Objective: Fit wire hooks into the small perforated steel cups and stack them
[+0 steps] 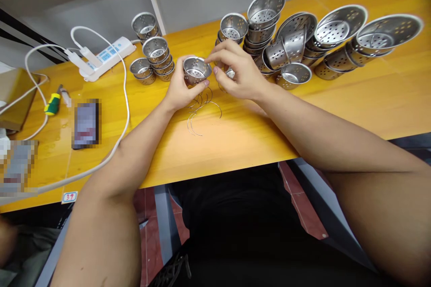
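Note:
My left hand (183, 87) is wrapped round a small perforated metal cup (196, 71), holding it tilted with its mouth toward me. At the cup's right rim is my right hand (232, 69), its fingers bent and the thumb near the index finger; whatever they may pinch is too small to make out. A thin wire shows inside the cup. Below the hands, several thin curved wires (205, 106) lie on the yellow table (215, 148). Part of another metal cup (230, 73) shows behind the right hand's fingers.
Stacks of perforated cups (156, 51) stand behind my left hand, and larger stacks (340, 36) at the back right. On the left are a white power strip (107, 58) with cables, a screwdriver (53, 104), a phone (85, 124) and a cardboard box (20, 98).

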Demonstrator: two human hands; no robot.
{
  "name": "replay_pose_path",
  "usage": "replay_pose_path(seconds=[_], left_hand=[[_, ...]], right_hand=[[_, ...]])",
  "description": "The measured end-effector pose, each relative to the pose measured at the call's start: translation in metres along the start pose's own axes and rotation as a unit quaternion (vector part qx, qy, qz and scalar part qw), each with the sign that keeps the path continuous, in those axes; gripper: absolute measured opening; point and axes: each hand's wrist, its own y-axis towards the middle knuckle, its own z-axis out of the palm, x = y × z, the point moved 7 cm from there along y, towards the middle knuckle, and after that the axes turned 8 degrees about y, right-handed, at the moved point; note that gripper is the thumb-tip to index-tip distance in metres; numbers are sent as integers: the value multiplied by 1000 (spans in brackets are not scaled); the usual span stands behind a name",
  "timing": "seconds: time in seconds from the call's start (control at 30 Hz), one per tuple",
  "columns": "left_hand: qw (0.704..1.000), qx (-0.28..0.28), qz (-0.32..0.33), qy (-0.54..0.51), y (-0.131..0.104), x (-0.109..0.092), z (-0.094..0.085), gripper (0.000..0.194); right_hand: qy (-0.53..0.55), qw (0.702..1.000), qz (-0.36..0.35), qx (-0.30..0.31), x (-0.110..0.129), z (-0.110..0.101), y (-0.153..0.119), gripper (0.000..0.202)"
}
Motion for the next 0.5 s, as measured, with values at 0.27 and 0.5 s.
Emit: replay_pose_path(seconds=[0.27,0.5], left_hand=[[998,15,-46,42,-1,-9,1,96],[997,23,-56,56,0,-20,3,97]], right_hand=[[-84,983,136,86,8,0,-1,55],[-110,967,165,159,5,12,-6,67]])
